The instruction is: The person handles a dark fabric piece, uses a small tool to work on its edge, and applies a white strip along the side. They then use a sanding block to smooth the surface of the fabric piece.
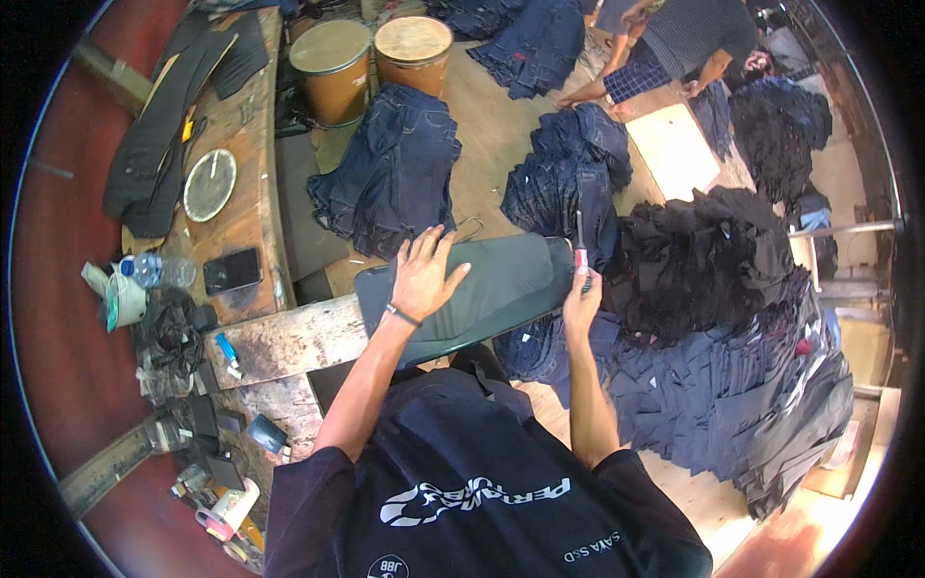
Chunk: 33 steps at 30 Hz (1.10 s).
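A dark grey-green piece of cloth (482,299), perhaps a folded garment, lies over the wooden board in front of me. My left hand (424,275) rests on its left part, palm down with fingers spread. At its right end, my right hand (581,301) is closed round a slim tool (580,258) with a red and black handle. The tool's thin shaft points away from me; its exact kind is unclear. Just beyond the cloth lie a stack of dark blue jeans (390,169) and another denim pile (564,173).
At left, a wooden bench (251,173) holds a phone (232,272), a round white disc (210,185) and a plastic bottle (159,271). Large heaps of dark garments (713,260) cover the right side. Two drums (330,72) stand at the back. Another person (674,48) bends over at far right.
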Tool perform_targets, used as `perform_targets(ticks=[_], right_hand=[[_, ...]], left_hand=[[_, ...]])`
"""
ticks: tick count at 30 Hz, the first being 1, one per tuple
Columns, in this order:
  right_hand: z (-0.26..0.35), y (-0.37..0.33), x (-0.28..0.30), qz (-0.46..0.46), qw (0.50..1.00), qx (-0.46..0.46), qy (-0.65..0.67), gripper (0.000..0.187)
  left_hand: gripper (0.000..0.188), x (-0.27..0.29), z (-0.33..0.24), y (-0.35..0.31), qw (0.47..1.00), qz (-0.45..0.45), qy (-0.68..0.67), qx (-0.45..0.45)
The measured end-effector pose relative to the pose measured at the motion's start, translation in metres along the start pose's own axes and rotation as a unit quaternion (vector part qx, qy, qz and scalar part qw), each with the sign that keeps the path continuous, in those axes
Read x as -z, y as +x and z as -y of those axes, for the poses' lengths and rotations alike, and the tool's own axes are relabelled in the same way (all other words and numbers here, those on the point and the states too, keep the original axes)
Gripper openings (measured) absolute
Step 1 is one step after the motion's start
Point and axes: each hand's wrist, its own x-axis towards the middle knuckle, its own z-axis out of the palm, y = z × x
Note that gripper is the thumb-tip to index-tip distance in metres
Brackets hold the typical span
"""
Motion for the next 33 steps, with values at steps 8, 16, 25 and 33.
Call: perform_targets(ticks=[8,16,25,33], right_hand=[[0.032,0.005,0.114,0.090,0.994,0.056,-0.028,0.028],[0.049,0.019,0.155,0.159,0.971,0.090,-0.154,0.027],[0.068,0.042,0.154,0.219,0.952,0.115,-0.182,0.026],[0.091,0.054,0.145,0.266,0.923,0.113,-0.253,0.023]], left_hand=[[0.065,-0.020,-0.010,-0.002,0.997,0.001,0.077,-0.018],[0.063,-0.001,-0.003,-0.012,0.994,0.028,0.104,-0.025],[0.063,-0.069,-0.117,0.042,0.981,0.062,-0.095,-0.160],[0.045,-0.133,-0.154,0.063,0.967,0.111,-0.126,-0.190]])
